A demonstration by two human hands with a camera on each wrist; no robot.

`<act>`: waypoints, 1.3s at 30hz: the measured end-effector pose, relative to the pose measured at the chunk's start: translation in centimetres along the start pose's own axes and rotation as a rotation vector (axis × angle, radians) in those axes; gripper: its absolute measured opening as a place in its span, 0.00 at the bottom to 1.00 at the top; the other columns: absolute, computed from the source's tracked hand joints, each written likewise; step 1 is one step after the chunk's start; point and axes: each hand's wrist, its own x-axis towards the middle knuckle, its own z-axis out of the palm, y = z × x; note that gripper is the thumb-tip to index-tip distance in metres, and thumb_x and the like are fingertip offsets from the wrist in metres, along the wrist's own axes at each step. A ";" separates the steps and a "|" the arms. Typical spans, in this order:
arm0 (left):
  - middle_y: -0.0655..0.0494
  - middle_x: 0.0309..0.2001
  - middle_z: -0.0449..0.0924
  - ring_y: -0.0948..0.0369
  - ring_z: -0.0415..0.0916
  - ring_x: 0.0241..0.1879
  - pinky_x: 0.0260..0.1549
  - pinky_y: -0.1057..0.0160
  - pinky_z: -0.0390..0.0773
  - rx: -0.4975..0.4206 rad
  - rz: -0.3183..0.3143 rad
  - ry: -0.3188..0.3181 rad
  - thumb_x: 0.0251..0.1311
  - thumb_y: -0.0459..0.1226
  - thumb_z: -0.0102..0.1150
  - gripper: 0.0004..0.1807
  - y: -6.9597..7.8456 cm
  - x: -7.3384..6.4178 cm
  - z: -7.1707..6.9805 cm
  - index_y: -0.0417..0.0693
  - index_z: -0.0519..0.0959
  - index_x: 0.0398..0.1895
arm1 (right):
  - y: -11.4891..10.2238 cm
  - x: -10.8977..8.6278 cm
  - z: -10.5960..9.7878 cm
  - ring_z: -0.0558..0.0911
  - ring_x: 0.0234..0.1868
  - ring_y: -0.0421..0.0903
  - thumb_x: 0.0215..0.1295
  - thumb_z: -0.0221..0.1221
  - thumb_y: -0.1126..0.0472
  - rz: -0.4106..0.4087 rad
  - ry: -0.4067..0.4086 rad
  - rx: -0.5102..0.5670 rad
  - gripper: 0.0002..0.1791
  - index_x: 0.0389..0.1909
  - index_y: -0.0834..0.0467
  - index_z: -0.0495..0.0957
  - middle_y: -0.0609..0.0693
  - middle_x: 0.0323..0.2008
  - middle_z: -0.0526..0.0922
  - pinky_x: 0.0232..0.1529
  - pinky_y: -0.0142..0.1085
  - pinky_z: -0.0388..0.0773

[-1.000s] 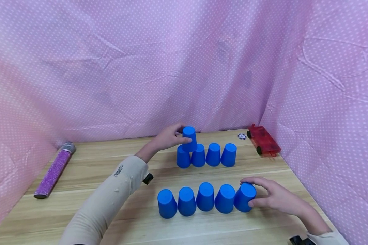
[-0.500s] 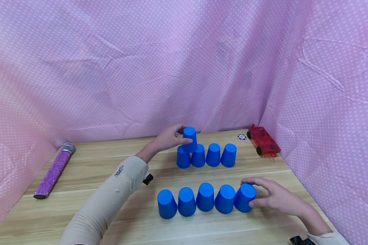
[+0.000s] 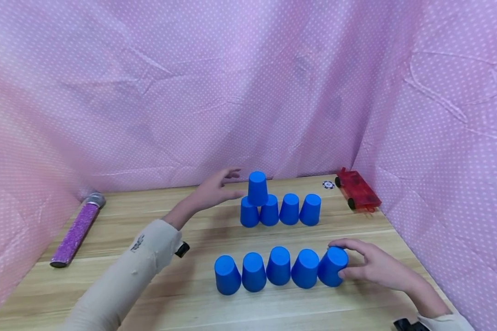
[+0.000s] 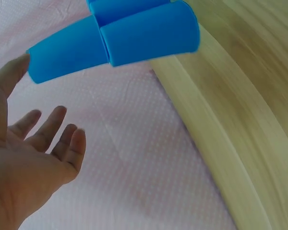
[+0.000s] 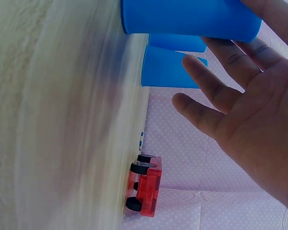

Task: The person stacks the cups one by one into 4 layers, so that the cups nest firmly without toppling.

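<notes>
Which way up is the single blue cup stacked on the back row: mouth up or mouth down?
Mouth down. The stacked cup shows its narrow closed base on top and widens downward, resting on two back-row cups.

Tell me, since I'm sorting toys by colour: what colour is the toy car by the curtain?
Translucent red with black wheels; the toy car shows best in the head view.

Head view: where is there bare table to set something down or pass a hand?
Bare wood lies between the microphone and the cup rows, and left of the front row. A strip runs between the front row and the back row. It is crowded by the right hand and near the red car.
</notes>
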 end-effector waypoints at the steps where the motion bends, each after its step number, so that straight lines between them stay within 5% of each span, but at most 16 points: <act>1: 0.49 0.68 0.72 0.50 0.68 0.69 0.67 0.43 0.69 0.002 0.009 0.014 0.64 0.51 0.64 0.39 0.0 -0.5 -0.4 0.55 0.61 0.75 | 0.0 0.0 -0.1 0.74 0.67 0.61 0.60 0.69 0.49 -0.006 0.003 -0.006 0.31 0.64 0.51 0.74 0.53 0.62 0.80 0.58 0.72 0.68; 4: 0.49 0.59 0.79 0.52 0.76 0.59 0.59 0.47 0.76 0.017 0.040 0.028 0.67 0.49 0.62 0.32 -0.1 -2.2 -1.5 0.52 0.67 0.71 | -0.2 -0.1 -0.6 0.74 0.66 0.61 0.60 0.69 0.49 -0.006 0.024 -0.025 0.30 0.63 0.49 0.75 0.53 0.62 0.80 0.57 0.71 0.70; 6: 0.52 0.53 0.82 0.56 0.78 0.52 0.54 0.51 0.78 0.033 0.067 0.005 0.69 0.48 0.60 0.27 -0.2 -3.2 -2.1 0.51 0.71 0.67 | -0.4 0.0 -0.9 0.72 0.65 0.69 0.60 0.69 0.49 0.001 0.036 -0.031 0.30 0.63 0.50 0.75 0.54 0.62 0.80 0.56 0.72 0.70; 13: 0.63 0.48 0.83 0.62 0.79 0.48 0.50 0.58 0.78 0.074 0.020 -0.150 0.69 0.50 0.58 0.20 -0.5 -6.5 -2.7 0.59 0.76 0.62 | -1.0 0.5 -2.1 0.72 0.65 0.70 0.61 0.69 0.49 -0.005 0.108 -0.086 0.32 0.65 0.53 0.73 0.57 0.62 0.79 0.54 0.73 0.70; 28: 0.64 0.63 0.77 0.52 0.71 0.66 0.61 0.45 0.73 -0.015 -0.045 -0.395 0.63 0.52 0.63 0.30 -1.9 -12.4 0.8 0.68 0.68 0.69 | -3.1 4.3 -5.1 0.74 0.63 0.66 0.63 0.68 0.55 -0.069 0.253 -0.098 0.30 0.65 0.56 0.71 0.60 0.60 0.78 0.55 0.73 0.69; 33: 0.55 0.68 0.73 0.48 0.68 0.68 0.61 0.42 0.72 -0.064 -0.040 -0.411 0.61 0.51 0.66 0.34 -2.1 -13.5 1.7 0.65 0.66 0.70 | -3.9 6.2 -6.1 0.73 0.63 0.64 0.64 0.67 0.54 -0.069 0.289 -0.078 0.32 0.67 0.55 0.69 0.60 0.59 0.78 0.56 0.72 0.67; 39: 0.56 0.69 0.72 0.49 0.67 0.69 0.61 0.41 0.72 -0.094 -0.062 -0.392 0.60 0.52 0.68 0.36 -2.5 -14.3 2.6 0.65 0.67 0.70 | -3.9 8.8 -6.4 0.68 0.70 0.65 0.64 0.67 0.51 -0.065 0.305 -0.029 0.33 0.67 0.55 0.69 0.59 0.62 0.77 0.66 0.71 0.59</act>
